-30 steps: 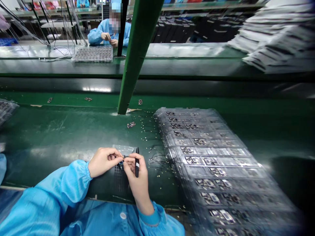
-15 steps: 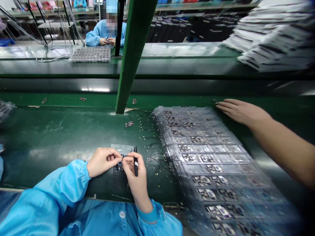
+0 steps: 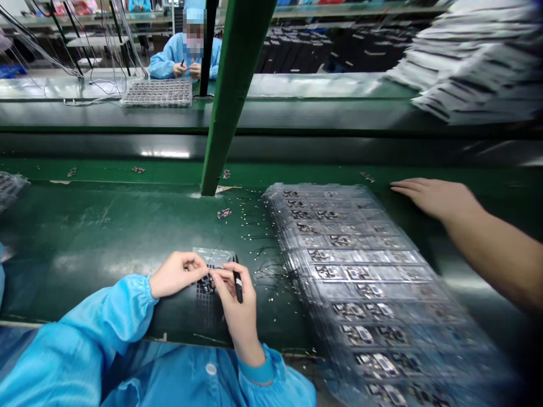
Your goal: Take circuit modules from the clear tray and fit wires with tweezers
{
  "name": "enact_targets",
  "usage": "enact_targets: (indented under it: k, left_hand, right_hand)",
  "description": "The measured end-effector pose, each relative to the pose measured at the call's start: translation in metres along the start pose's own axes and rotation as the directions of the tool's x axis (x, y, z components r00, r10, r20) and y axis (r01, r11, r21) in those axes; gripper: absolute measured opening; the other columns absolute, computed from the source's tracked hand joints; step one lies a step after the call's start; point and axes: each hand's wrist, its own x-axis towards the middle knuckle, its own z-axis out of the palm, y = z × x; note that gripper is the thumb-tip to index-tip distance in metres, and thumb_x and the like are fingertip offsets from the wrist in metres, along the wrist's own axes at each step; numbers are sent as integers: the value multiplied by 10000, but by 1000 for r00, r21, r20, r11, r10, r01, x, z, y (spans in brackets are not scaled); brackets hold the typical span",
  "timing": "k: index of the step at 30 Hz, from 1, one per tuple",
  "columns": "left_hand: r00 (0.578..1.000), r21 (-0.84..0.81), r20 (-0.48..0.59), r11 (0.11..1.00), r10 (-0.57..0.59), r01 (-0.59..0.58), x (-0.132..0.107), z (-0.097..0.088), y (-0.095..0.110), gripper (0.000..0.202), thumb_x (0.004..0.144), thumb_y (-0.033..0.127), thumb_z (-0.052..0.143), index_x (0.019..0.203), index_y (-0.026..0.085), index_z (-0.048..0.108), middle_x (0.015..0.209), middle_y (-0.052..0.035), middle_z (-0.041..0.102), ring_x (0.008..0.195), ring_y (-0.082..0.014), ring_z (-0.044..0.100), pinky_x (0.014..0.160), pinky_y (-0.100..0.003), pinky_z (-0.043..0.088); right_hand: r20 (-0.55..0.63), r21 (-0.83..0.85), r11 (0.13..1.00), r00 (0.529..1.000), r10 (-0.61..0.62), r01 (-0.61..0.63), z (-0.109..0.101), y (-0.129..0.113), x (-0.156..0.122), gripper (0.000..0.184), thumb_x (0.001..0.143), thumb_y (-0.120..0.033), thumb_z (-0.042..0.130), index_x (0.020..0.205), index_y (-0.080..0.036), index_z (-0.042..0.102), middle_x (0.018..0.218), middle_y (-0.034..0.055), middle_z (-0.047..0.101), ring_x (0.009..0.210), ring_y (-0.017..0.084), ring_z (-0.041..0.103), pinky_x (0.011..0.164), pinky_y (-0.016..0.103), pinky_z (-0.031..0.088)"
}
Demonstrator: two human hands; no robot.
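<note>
Two loose boards (image 3: 138,169) lie far left, past the worktop (image 3: 106,237). Nearer, the worker's left hand (image 3: 176,277) has its fingers pinched together at a small circuit board (image 3: 206,284) above a clear sheet (image 3: 212,255); I cannot tell exactly what they grip. Just right, the right hand (image 3: 237,311) brings its fingertips to that same board, a black pen-like tool (image 3: 238,289) held between its fingers. Thin wires (image 3: 259,251) lie beside stacked clear trays (image 3: 388,274); farther right, a co-worker's hand (image 3: 436,195) stretches out, fingers together.
</note>
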Motion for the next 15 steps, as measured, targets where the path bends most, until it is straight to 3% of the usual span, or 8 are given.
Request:
enact_targets:
  k: [4,7,10,13,15]
  left_hand:
    - [1000,-31,21,999,-20,21,0,1,-1,219,741,346,588,695,132,581,536,46,481,493,-75,424,490,-190,340]
    - [998,-44,36,998,-44,46,0,1,-2,214,743,342,593,708,131,582,535,47,487,485,-75,430,489,-191,349]
    - [996,-45,52,996,-71,73,1,0,-3,203,748,331,596,723,130,585,551,42,509,488,-75,443,495,-193,363]
    - [996,-27,44,997,-74,75,1,-2,-2,183,752,308,602,723,128,587,563,38,531,504,-72,460,516,-190,372]
    - [996,-14,49,997,-75,76,0,-3,-1,184,757,308,601,723,128,585,568,35,542,507,-69,467,522,-188,383]
  right_hand:
    - [-59,35,998,997,50,-48,-4,0,-2,310,852,-444,558,998,-176,507,744,25,658,685,136,643,672,254,545]
    - [-99,99,991,990,101,-91,-14,2,-4,473,885,-553,447,1140,-161,516,677,10,628,549,107,588,536,223,526]
    - [-84,126,979,982,171,-160,-30,3,-8,571,865,-597,454,1230,-161,509,783,43,645,600,111,602,504,209,524]
    - [-62,80,969,969,239,-233,-46,1,-11,568,816,-595,541,1156,-142,576,897,94,661,698,143,638,534,217,540]
    - [-52,19,971,969,240,-240,-53,-1,-13,542,781,-585,592,1075,-131,622,853,91,666,656,137,633,535,214,534]
